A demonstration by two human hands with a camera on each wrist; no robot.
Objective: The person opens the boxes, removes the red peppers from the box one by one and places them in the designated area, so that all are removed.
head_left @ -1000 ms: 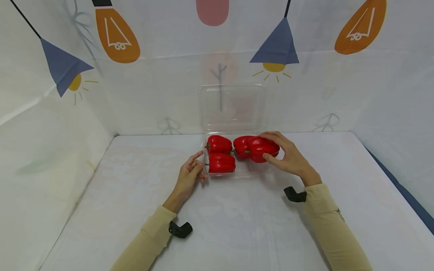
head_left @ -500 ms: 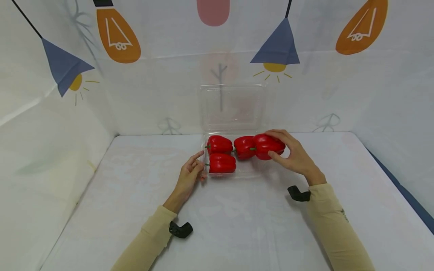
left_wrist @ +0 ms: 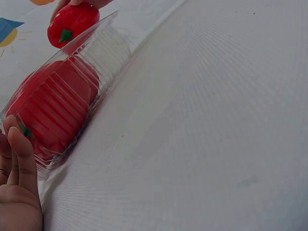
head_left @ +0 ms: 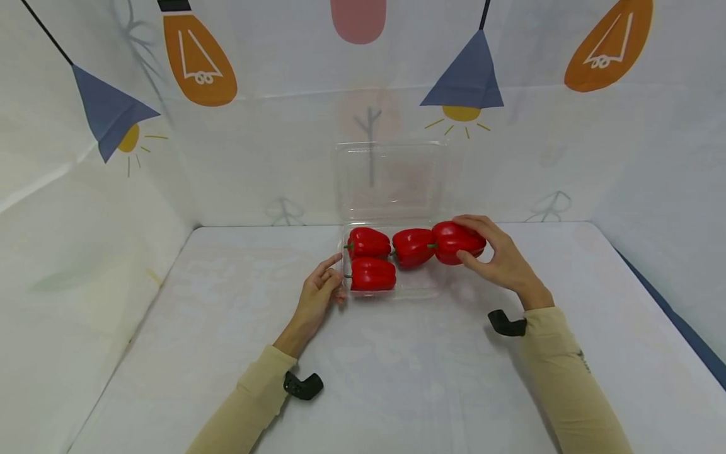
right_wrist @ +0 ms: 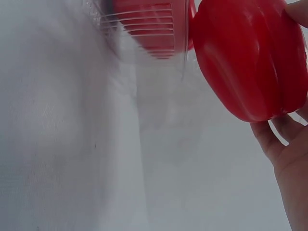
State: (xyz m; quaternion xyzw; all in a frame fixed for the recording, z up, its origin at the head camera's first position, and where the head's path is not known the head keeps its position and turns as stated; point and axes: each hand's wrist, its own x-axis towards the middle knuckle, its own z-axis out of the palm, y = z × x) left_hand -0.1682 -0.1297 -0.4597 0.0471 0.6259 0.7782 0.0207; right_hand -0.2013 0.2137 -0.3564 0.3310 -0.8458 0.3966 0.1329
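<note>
Moved red pepper [head_left: 455, 242] rightward, pinching with right hand [head_left: 499, 257]; lies left of grip, long axis left-right; rests left hand [head_left: 315, 292], fingers relaxed. Near clear box [head_left: 420, 284].

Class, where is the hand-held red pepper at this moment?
In the head view, the held pepper is in the right hand, at the right side of the clear container, just right of another red pepper.

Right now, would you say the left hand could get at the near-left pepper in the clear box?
Probably yes: the left hand is just outside the clear box, beside the near-left pepper; only the box's side lies between, and with the lid open, the top looks free.
</note>
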